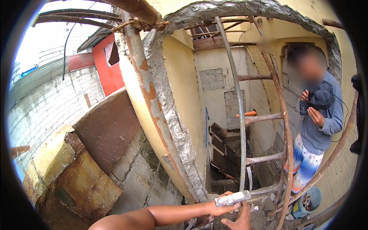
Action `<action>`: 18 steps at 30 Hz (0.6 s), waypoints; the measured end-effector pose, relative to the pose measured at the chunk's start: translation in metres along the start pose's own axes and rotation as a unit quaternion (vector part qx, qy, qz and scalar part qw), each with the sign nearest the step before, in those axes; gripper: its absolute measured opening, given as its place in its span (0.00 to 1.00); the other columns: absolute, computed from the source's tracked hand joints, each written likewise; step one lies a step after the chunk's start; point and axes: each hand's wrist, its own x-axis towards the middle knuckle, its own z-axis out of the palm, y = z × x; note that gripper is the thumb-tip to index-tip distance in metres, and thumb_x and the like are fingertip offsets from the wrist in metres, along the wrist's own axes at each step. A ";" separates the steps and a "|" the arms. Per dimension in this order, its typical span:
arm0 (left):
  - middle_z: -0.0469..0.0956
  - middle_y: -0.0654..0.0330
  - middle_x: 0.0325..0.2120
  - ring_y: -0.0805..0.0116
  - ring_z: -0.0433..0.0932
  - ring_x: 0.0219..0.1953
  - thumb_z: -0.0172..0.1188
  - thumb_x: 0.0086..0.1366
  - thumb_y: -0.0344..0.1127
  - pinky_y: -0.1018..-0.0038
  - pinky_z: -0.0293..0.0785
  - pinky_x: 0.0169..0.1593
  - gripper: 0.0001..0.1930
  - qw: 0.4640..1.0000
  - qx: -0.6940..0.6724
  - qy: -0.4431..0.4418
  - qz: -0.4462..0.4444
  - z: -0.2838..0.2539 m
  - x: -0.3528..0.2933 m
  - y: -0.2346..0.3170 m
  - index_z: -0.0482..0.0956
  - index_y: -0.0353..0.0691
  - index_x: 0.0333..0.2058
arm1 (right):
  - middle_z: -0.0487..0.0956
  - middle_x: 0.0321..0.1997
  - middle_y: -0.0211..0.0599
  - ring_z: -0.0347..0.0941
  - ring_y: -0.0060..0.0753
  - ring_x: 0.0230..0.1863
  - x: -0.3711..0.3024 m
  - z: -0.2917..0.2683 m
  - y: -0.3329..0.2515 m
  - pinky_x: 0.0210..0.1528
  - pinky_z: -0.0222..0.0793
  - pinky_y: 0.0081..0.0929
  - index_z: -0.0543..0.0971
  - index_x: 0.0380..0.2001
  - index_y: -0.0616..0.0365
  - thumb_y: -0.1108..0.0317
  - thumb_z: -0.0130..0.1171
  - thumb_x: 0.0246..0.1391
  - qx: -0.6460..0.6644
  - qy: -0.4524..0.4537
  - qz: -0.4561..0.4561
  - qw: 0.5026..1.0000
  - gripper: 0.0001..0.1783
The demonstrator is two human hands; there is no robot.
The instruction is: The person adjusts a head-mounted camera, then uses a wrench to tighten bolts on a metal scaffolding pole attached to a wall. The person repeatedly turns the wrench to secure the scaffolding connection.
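The concrete piece (232,198) is located at the lower centre, in front of the foot of the ladder (264,117). The left hand (219,207) is closed around the piece, which lies along its upper side. The right hand (240,220) is just below and to the right, thumb spread wide from the fingers; contact between its fingertips and the piece cannot be determined. Rubble (268,205) lies to the right of the hands. A bucket (317,196) with debris inside stands beyond it. The ladder leans within the jagged-edged wall opening (167,96). On the right, a co-worker (315,134) in a blue-grey top holds a black object (322,96) with both hands.
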 end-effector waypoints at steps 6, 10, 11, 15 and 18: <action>0.77 0.57 0.31 0.70 0.75 0.33 0.58 0.71 0.61 0.70 0.72 0.35 0.30 0.955 0.130 -0.147 -0.223 -0.103 0.023 0.141 0.76 0.33 0.43 | 0.78 0.51 0.43 0.76 0.36 0.52 0.058 0.093 0.039 0.54 0.76 0.31 0.66 0.63 0.68 0.71 0.75 0.51 0.453 -0.326 0.187 0.808 0.40; 0.75 0.61 0.35 0.73 0.73 0.36 0.65 0.68 0.54 0.73 0.71 0.41 0.26 0.910 0.248 0.314 0.112 -0.216 0.030 0.230 0.74 0.33 0.46 | 0.79 0.38 0.35 0.76 0.28 0.42 0.100 0.105 0.082 0.43 0.75 0.28 0.73 0.44 0.62 0.75 0.68 0.55 0.370 -0.254 0.060 0.891 0.16; 0.75 0.61 0.36 0.74 0.72 0.37 0.67 0.68 0.52 0.74 0.71 0.42 0.25 0.834 0.265 0.442 0.198 -0.250 0.038 0.254 0.73 0.33 0.46 | 0.77 0.35 0.33 0.75 0.27 0.39 0.112 0.106 0.077 0.40 0.74 0.27 0.72 0.40 0.59 0.77 0.65 0.56 0.346 -0.218 0.016 0.912 0.12; 0.74 0.61 0.39 0.74 0.72 0.42 0.72 0.65 0.50 0.75 0.71 0.48 0.30 0.636 0.228 0.660 0.329 -0.352 0.076 0.345 0.71 0.32 0.51 | 0.71 0.26 0.26 0.70 0.24 0.26 0.142 0.090 0.012 0.30 0.70 0.25 0.67 0.28 0.53 0.79 0.61 0.60 0.450 -0.196 -0.004 0.871 0.13; 0.76 0.56 0.42 0.71 0.74 0.45 0.74 0.62 0.51 0.74 0.71 0.51 0.34 0.676 0.111 0.597 0.418 -0.384 0.099 0.375 0.70 0.30 0.53 | 0.71 0.22 0.25 0.67 0.20 0.19 0.156 0.077 -0.007 0.24 0.67 0.22 0.70 0.30 0.54 0.74 0.65 0.60 0.482 -0.216 0.025 0.849 0.12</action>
